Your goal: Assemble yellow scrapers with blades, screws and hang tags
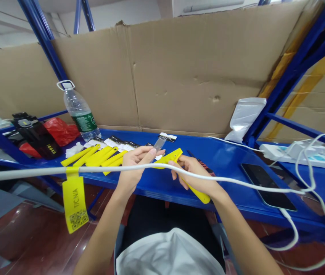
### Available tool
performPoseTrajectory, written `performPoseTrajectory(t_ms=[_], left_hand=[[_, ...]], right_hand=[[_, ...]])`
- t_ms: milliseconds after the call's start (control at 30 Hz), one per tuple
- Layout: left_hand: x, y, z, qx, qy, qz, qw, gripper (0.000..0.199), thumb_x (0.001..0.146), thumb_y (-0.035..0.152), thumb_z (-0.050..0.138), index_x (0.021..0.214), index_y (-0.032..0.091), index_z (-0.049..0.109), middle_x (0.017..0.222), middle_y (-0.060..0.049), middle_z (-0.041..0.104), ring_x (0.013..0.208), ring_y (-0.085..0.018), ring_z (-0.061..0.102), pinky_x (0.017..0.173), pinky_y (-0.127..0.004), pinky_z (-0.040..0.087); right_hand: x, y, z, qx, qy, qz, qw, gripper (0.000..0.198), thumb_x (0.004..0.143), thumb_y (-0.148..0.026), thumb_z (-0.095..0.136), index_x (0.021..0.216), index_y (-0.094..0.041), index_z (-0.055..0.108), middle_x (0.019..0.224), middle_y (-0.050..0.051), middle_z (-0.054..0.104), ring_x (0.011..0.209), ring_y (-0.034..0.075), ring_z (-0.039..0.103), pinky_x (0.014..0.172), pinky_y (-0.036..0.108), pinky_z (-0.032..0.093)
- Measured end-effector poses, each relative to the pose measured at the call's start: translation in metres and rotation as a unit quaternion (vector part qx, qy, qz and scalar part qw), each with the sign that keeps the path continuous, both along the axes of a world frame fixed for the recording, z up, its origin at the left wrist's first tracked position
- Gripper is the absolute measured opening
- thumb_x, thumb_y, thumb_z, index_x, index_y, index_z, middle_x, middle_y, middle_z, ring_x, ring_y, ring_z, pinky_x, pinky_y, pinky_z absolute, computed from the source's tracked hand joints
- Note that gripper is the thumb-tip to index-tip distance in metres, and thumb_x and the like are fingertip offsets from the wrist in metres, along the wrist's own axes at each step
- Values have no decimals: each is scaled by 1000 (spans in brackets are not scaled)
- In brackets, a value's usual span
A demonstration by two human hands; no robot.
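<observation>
Left hand (135, 162) pinches clear blade (159, 143); right hand (192, 175) grips long yellow cutter (176, 162).

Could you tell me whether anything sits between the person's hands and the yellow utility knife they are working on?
Nothing does: the right hand grips the yellow utility knife directly, and the left hand touches its front end by the blade. A white cable only crosses in front of both hands in the camera's view.
</observation>
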State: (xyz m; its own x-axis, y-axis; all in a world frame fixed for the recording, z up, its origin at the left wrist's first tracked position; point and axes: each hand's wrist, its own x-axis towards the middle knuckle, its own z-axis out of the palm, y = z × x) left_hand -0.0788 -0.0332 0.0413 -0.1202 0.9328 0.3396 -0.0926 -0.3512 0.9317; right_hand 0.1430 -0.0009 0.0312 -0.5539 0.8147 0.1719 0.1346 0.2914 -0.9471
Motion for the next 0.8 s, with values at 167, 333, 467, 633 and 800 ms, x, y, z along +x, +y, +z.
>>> performPoseTrajectory(t_ms=[167, 333, 467, 633, 800], left_hand=[[5, 4, -3, -31, 71, -16, 997, 49, 86, 56, 94, 112, 15, 90, 107, -13, 89, 105, -35, 85, 92, -40, 68], [3, 6, -1, -10, 113, -21, 993, 49, 88, 55, 91, 122, 18, 92, 118, -12, 88, 108, -35, 84, 92, -40, 69], [-1, 9, -4, -11, 124, -14, 992, 49, 90, 54, 91, 123, 18, 91, 121, -12, 88, 113, -36, 83, 95, -40, 67], [-5, 15, -12, -17, 139, -57, 989, 48, 94, 55, 87, 128, 21, 90, 123, -11, 88, 112, -35, 83, 94, -40, 67], [-5, 18, -17, -1, 175, -79, 981, 42, 100, 51, 82, 129, 22, 90, 127, -10, 87, 116, -34, 82, 103, -41, 65]], right_hand=[[-7, 0, -4, 0, -19, 14, 1000, 45, 105, -64, 67, 95, -21, 61, 82, -1, 74, 45, 7, 58, 45, 22, 44], [-7, 0, -7, 3, -21, 22, 1000, 46, 106, -66, 65, 98, -21, 62, 83, -1, 75, 46, 8, 59, 46, 22, 45], [-6, 0, -6, 3, -27, 25, 999, 46, 107, -66, 63, 95, -21, 61, 82, -1, 74, 47, 8, 59, 48, 22, 45], [-7, -3, -3, 15, -39, 38, 998, 48, 109, -64, 63, 89, -20, 61, 77, -2, 71, 49, 8, 59, 51, 23, 46], [-7, -4, -1, 24, -35, 40, 998, 48, 110, -61, 61, 86, -20, 63, 75, -2, 70, 49, 8, 59, 53, 22, 46]])
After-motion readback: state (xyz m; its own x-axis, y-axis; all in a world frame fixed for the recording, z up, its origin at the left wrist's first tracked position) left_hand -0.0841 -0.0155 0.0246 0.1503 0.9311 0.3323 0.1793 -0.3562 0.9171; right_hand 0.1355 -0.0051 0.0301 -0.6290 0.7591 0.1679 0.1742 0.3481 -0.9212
